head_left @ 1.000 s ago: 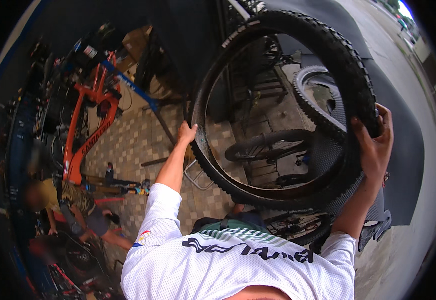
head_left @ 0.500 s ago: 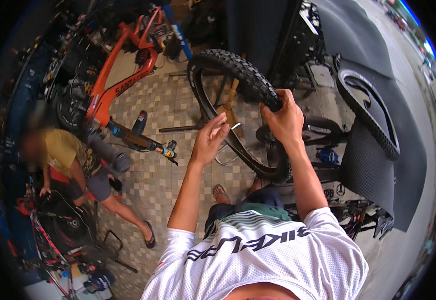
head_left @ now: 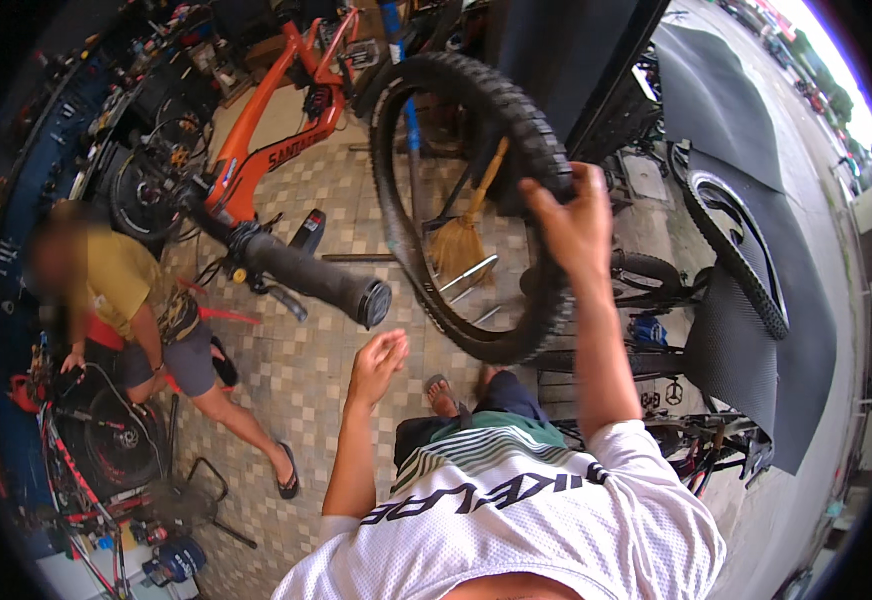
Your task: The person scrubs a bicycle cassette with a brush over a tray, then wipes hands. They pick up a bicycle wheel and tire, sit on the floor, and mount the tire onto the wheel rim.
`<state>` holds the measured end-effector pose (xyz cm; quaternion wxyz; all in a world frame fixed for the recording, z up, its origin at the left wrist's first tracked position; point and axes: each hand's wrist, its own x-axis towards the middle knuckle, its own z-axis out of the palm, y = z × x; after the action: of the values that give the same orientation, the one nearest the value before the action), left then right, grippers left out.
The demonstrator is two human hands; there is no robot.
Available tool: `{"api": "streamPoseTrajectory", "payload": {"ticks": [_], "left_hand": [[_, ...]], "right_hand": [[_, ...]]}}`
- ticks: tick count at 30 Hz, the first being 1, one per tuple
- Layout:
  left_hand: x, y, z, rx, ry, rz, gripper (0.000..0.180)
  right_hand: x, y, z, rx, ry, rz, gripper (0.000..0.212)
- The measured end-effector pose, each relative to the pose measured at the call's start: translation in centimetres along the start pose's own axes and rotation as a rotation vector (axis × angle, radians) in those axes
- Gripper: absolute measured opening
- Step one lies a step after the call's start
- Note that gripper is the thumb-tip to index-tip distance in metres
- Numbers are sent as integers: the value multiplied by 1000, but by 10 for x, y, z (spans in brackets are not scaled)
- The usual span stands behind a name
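A black knobby bicycle tire [head_left: 501,90] hangs upright in front of me, its ring slightly bent out of round. My right hand [head_left: 574,222] is closed around its right side, thumb toward the inside. My left hand [head_left: 376,368] is off the tire, below and left of it, holding nothing, with its fingers loosely extended. Just above that hand is the black handlebar grip [head_left: 321,280] of an orange bike frame [head_left: 256,155]. Through the ring show a straw broom [head_left: 464,245] and a silver metal rod [head_left: 469,271].
On the left a person in a yellow shirt [head_left: 121,270] sits beside a red and black bike [head_left: 66,450]. To the right, another tire [head_left: 726,235] lies on a dark mat [head_left: 806,370]. Bike parts [head_left: 676,440] lie near my right side on the tiled floor [head_left: 286,390].
My left hand has come away from the tire and dropped down and left. The tire has risen a little in my right hand. The view has shifted, bringing the handlebar grip closer.
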<state>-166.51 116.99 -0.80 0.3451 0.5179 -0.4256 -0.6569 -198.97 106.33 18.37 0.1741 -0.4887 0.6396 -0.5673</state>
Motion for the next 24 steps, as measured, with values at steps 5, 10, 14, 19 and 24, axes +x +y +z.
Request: {"api": "streamPoseTrajectory", "payload": {"ticks": [5,10,14,19,24], "left_hand": [[-6,-72,-37,336,131,3,38],[-35,-66,-55,464,335,1,31],[-101,-67,-85,691,568,-177,44],[-165,-61,-50,570,724,-525,41],[-188,-72,-10,359,879,-699,41]], "right_hand": [[22,46,124,-78,-115,234,64],[56,103,248,-146,-170,348,64],[94,154,355,-160,-186,380,61],[135,207,446,-129,-111,375,64],[161,273,491,-235,-176,578,78]]}}
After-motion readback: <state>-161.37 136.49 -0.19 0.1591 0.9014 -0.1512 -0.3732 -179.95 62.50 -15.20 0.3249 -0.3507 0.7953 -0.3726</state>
